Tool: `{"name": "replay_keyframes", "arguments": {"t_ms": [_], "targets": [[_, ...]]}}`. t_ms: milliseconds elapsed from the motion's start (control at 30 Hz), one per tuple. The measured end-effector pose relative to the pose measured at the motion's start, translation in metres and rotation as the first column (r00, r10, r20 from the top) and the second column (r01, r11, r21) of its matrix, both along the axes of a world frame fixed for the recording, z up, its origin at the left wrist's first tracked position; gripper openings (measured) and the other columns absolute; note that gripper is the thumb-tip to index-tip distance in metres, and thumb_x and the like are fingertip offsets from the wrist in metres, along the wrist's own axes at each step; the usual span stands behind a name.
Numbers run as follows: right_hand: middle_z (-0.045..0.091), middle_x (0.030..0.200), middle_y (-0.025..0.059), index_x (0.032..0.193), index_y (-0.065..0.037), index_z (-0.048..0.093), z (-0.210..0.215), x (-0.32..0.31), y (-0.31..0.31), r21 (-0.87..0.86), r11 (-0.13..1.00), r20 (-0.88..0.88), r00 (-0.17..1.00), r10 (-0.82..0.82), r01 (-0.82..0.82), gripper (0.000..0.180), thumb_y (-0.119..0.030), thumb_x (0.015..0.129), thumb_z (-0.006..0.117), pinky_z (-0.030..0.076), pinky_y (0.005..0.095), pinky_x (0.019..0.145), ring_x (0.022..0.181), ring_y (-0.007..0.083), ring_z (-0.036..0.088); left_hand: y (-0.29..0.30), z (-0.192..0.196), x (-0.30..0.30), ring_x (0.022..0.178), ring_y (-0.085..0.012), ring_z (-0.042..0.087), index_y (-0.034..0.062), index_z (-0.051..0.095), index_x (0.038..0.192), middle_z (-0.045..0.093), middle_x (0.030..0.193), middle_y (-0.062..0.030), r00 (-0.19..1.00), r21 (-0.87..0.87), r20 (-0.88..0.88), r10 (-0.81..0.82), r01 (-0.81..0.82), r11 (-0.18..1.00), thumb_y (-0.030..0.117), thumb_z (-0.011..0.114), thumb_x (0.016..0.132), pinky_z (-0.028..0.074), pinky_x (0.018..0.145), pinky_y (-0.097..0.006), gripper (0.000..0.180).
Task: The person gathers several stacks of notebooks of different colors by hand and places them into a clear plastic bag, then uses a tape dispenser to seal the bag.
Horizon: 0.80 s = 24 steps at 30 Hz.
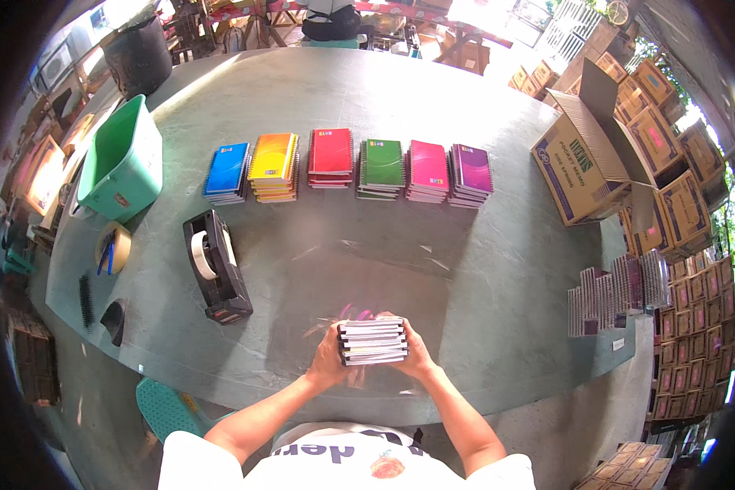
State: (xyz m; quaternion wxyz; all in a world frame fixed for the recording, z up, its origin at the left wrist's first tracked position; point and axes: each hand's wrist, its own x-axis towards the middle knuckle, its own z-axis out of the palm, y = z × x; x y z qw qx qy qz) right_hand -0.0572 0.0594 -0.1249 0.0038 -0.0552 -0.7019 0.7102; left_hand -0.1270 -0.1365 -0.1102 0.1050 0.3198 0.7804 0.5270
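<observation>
Close to my body, over the near part of the grey table (318,237), I hold a stack of small spiral notebooks (373,341) between both hands. My left hand (327,359) is closed on the stack's left side, and my right hand (417,351) grips the right side. White page edges face up toward me; the covers are mostly hidden. Farther off stands a row of notebook piles: blue (226,170), yellow (273,157), red (330,152), green (381,165), pink (427,167) and purple (471,170).
A black tape dispenser (227,282) sits left of centre. Beyond it are a green bin (143,167) and a tape roll (121,249) with something blue. On the right are an open cardboard box (576,167), more notebook piles (600,298) and stacked cartons (686,343).
</observation>
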Motion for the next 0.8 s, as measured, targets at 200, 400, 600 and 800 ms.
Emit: {"name": "replay_keyframes", "arguments": {"t_ms": [200,400,600,800], "targets": [[0.045,0.132,0.0117,0.124,-0.008,0.04,0.017,0.01,0.013,0.099,0.995,-0.167,0.985,0.028,-0.012,0.079,-0.002,0.058,0.082,0.036,0.0359,0.104,0.125,0.0239,0.042,0.006,0.04,-0.011,0.116,-0.0367,0.048,0.0053,0.026,0.136,0.043,0.13,-0.0178,0.984,0.063,0.015,-0.175,0.174,0.983,0.022,0.087,0.055,0.038,0.101,-0.042,0.102],[0.05,0.122,0.0108,0.122,-0.005,0.039,0.057,0.005,-0.02,-0.109,0.981,-0.315,0.931,-0.185,0.159,0.093,-0.021,0.047,0.092,0.036,0.0392,0.102,0.117,0.0249,0.046,-0.001,0.043,-0.011,0.123,-0.0367,0.043,0.0019,0.028,0.136,0.041,0.134,-0.0207,0.99,0.047,-0.017,-0.14,0.141,0.989,0.015,0.084,0.056,0.037,0.103,-0.04,0.098],[0.05,0.116,0.0099,0.122,-0.006,0.037,0.05,0.001,-0.046,-0.041,0.947,-0.366,0.877,-0.311,0.319,0.094,-0.029,0.049,0.091,0.03,0.0401,0.105,0.113,0.0227,0.047,0.002,0.04,-0.033,0.11,-0.0346,0.053,0.0071,0.033,0.131,0.051,0.121,-0.0184,0.968,0.111,0.043,-0.248,0.242,0.964,0.013,0.082,0.058,0.046,0.092,-0.04,0.088],[0.05,0.119,0.0106,0.124,-0.008,0.034,0.004,0.005,-0.038,0.053,0.936,-0.332,0.89,-0.313,0.349,0.094,-0.026,0.05,0.089,0.028,0.042,0.108,0.114,0.0242,0.047,0.01,0.018,-0.021,0.115,-0.0319,0.051,0.0064,0.032,0.13,0.048,0.126,-0.0166,0.968,0.136,0.035,-0.249,0.242,0.961,0.014,0.084,0.057,0.043,0.097,-0.04,0.09]]}}
